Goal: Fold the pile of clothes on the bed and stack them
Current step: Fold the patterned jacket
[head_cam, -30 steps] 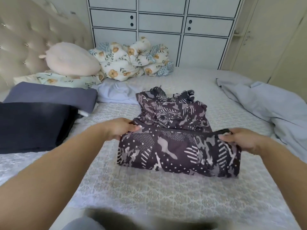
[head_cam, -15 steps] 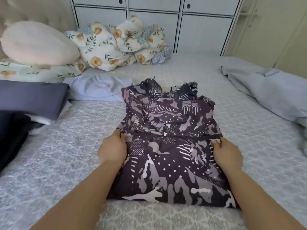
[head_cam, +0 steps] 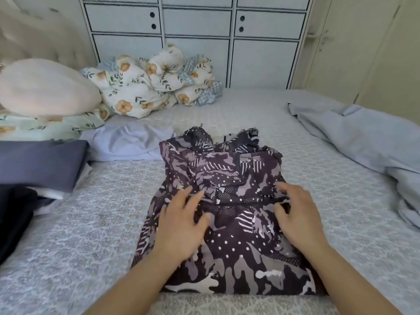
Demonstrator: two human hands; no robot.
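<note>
Patterned dress [head_cam: 227,223] lies flat mid-bed [head_cam: 91,235]; left hand [head_cam: 179,226] and right hand [head_cam: 297,217] press it, grip wide, fingers spread; bare cover either side.

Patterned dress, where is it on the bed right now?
In the head view the patterned dress lies flat mid-bed under both hands, left hand and right hand, just near of the pale lilac garment.
</note>
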